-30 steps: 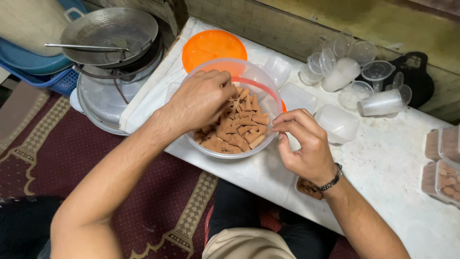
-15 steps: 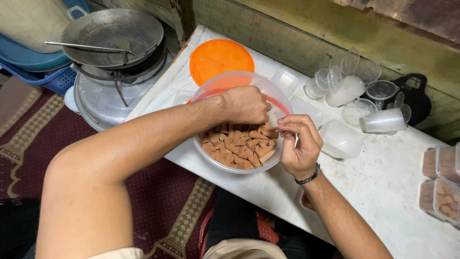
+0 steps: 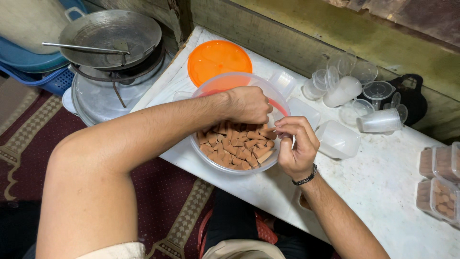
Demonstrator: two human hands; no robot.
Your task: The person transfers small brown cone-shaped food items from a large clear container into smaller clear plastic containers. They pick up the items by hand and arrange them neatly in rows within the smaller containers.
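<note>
Brown cone-shaped pieces (image 3: 237, 146) heaped in clear bowl (image 3: 216, 88) beneath left hand (image 3: 248, 104), long axes pointing every way. Left hand curled down into heap; grip unclear. Right hand (image 3: 296, 148) just beside at rim, fingers pinched shut, contents hidden.

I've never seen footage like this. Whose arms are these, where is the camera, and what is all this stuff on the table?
There is no machine here: a person wears a camera on the head, so you look down on their own two bare arms. The left hand reaches into a big clear plastic tub full of small reddish-brown clay-like pieces. The right hand, with a beaded bracelet at the wrist, is curled at the tub's rim; whether it holds anything I cannot tell. They work on a white table. On it lie a round orange lid, empty small clear plastic cups and, at the right edge, filled small boxes. At upper left, off the table, sits a metal pan.
</note>
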